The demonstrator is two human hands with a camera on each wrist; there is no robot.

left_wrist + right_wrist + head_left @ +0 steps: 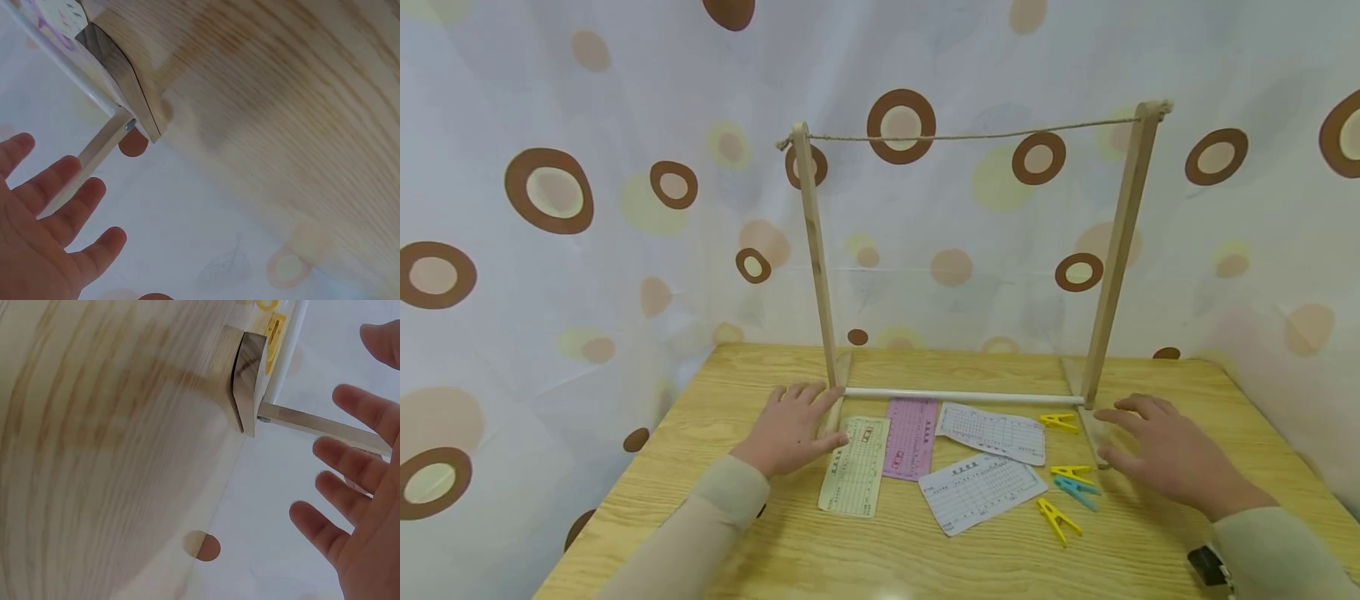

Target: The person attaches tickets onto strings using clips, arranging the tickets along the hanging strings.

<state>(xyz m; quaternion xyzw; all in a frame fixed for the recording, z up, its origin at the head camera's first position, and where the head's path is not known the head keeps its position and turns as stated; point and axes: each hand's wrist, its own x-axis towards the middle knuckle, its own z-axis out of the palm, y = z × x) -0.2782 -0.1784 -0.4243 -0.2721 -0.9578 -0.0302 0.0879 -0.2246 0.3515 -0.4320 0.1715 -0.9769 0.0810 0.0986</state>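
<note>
Both hands free of any load: left hand (793,429) palm down with fingers spread, right hand (1168,454) likewise spread, fingers slightly bent. Wooden frame (1122,250) stands between and just beyond them, each hand near one foot; contact cannot be told. Inward of the left thumb, partly under it in the head view: a pale green slip (856,467), then a pink slip (912,442), then two white slips (981,492). Just inward of the right fingers: three yellow clothespins (1058,521) and a blue clothespin (1077,492). Only the head view gives the twine (970,137) strung between the posts, above both hands. Only the wrist views give round metal fixings (130,125) beside the white rod's (962,397) ends; the right one catches yellow clothespins past the foot, the blue one unseen.
</note>
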